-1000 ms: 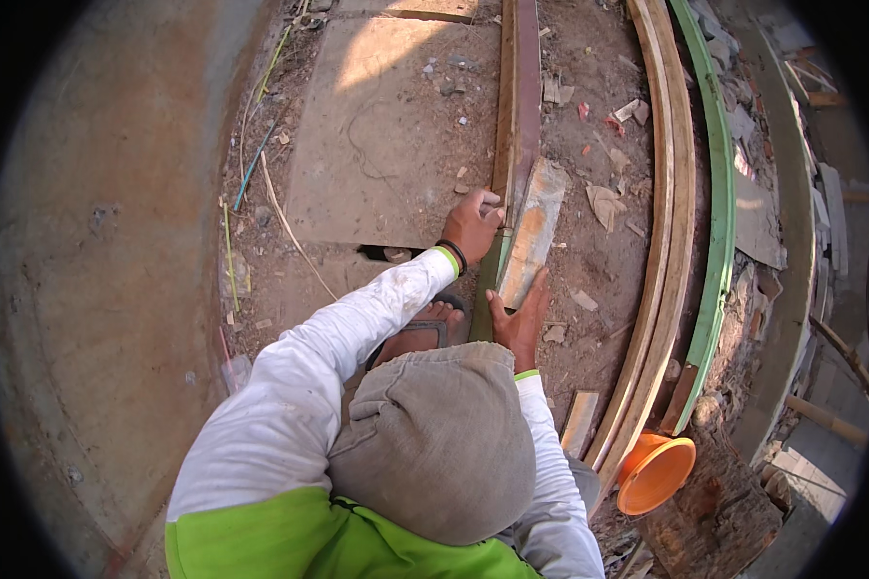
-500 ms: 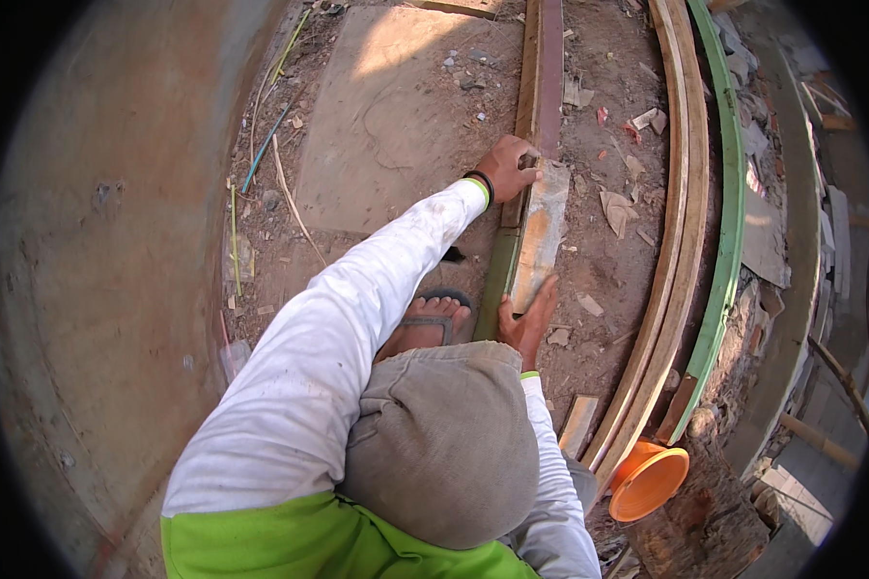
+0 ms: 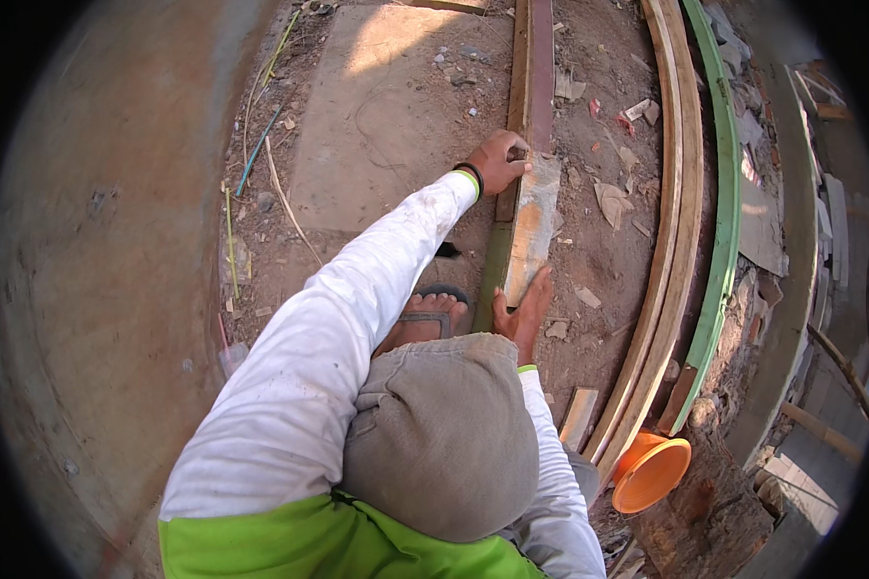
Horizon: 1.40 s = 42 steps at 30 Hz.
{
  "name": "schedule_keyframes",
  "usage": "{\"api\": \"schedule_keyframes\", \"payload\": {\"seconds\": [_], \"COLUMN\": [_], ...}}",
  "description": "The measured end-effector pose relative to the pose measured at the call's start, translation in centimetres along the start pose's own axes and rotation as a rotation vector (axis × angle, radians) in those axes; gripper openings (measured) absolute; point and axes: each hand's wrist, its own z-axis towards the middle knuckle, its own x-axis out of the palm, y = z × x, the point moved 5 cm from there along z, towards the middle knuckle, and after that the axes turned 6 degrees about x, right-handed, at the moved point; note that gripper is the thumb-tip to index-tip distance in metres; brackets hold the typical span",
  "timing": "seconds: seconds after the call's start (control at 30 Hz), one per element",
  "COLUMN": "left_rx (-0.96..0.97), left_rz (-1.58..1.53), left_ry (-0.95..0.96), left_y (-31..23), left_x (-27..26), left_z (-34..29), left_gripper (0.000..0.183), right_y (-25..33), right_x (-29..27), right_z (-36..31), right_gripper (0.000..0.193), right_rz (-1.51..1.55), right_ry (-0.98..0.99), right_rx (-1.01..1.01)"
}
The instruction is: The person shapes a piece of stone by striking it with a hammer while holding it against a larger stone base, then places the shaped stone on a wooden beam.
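A short, weathered plank (image 3: 531, 224) with orange-brown stains lies along a long wooden beam (image 3: 541, 82), whose far part is brown and dull red and whose near part is green. My left hand (image 3: 497, 162), with a black band at the wrist, pinches the plank's far end between thumb and fingers. At the near end my right hand (image 3: 525, 315) grips the plank, thumb on the left edge and fingers along the right. The undersides of both grips are hidden.
Two long brown timbers (image 3: 681, 193) and a green beam (image 3: 724, 212) run along the right. An orange bucket (image 3: 651, 473) lies tilted by their near ends, beside a short wood offcut (image 3: 577, 417). My sandalled foot (image 3: 425, 318) stands left of the beam. A wall (image 3: 116, 251) rises at left.
The whole view has shifted slightly. Both hands keep their places on the plank, and the plank stays along the beam.
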Motion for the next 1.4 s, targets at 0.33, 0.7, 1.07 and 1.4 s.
{"api": "schedule_keyframes", "payload": {"seconds": [0.33, 0.7, 1.07, 1.4], "left_rx": [-0.026, 0.008, -0.126, -0.254], "left_rz": [-0.051, 0.04, -0.142, -0.341], "left_ry": [0.013, 0.08, -0.032, -0.147], "left_y": [0.1, 0.1, 0.2, 1.1], "left_x": [-0.1, 0.2, -0.5, -0.3], "left_z": [0.6, 0.5, -0.8, -7.4], "left_gripper": [0.041, 0.04, 0.058, 0.064], "right_y": [0.4, 0.2, 1.3, -3.2], "right_x": [0.1, 0.3, -0.8, -6.3], "right_z": [0.1, 0.4, -0.9, -8.0], "right_gripper": [0.086, 0.088, 0.095, 0.077], "right_rz": [0.046, 0.014, 0.056, -0.067], "right_ry": [-0.023, -0.037, 0.009, 0.308], "right_rx": [0.017, -0.027, 0.051, 0.28]}}
